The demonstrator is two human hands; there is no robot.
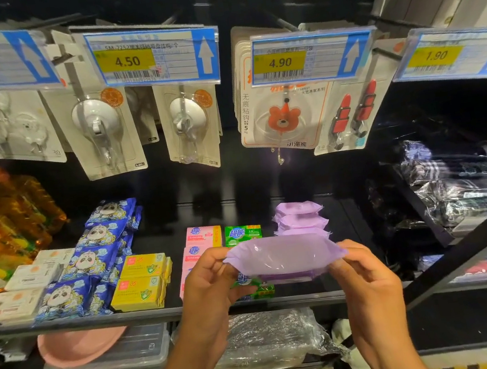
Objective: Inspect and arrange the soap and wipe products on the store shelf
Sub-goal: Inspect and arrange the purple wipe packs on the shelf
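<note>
Head view, store shelf [77,322], both hands in frame.

- I hold one purple wipe pack [283,257] in the air in front of the shelf edge, lying roughly level, its long side across the view.
- Left hand [208,278]: thumb and fingers pinched on the pack's left end seal.
- Right hand [364,273]: thumb and forefinger pinched on the right end seal, the other fingers curled behind it.
- The held pack is above the front of the shelf, between the pink soap boxes [201,237] and the stack of purple wipe packs [300,217], which sits further back on the right.
- A green soap box [243,233] stands just beside the pink ones. A second green item [256,285] shows under the held pack, probably another soap box, but it is mostly hidden.
- Left of the pink row: yellow soap boxes [141,280] in a stack, then blue panda packs [90,259] in a row running back, then white soap boxes [30,277].
- Orange bottles [0,224] stand at the far left.
- Above hang suction hooks [99,123] on cards and a bear hook card [283,119], with price tags reading 4.50 [152,58] and 4.90 [306,58].
- On the lower shelf sits a pink basin [77,345].
</note>
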